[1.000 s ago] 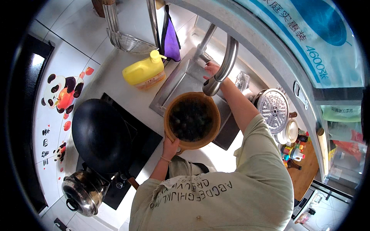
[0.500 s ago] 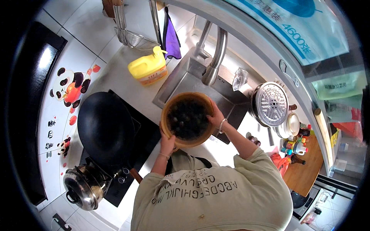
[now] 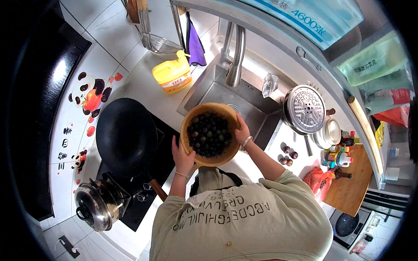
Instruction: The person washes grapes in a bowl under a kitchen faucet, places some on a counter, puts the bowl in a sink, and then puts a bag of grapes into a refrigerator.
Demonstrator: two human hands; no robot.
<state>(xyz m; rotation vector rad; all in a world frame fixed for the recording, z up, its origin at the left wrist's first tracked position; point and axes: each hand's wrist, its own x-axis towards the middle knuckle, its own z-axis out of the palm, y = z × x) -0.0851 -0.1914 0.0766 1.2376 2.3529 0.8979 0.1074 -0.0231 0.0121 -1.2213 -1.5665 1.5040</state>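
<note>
A: How far had the work got?
B: A good batch of dark fruit [image 3: 209, 135] sat in the bowl [image 3: 209, 107]. I'd judge the gathering mostly done, though some loose fruit [image 3: 294, 155] lay apart on the counter [image 3: 272, 152]. Whether the batch was clean, I couldn't tell. No stream showed under the tap [image 3: 238, 56].
A: And where was the bowl?
B: Before the person, overlapping the near side of the sink [image 3: 248, 93] in view. The left hand [image 3: 183, 160] gripped its rim, thumb over the edge; the right hand [image 3: 242, 132] was clamped on the opposite side.
A: Any writing?
B: Plenty. The yellow bottle [image 3: 173, 75] wore a printed label, the blue pack [image 3: 318, 17] big characters and digits, the green bag [image 3: 370, 63] smaller print. Rows of dark letters crossed the shirt [image 3: 244, 230], and the wall [image 3: 65, 148] bore black characters.
</note>
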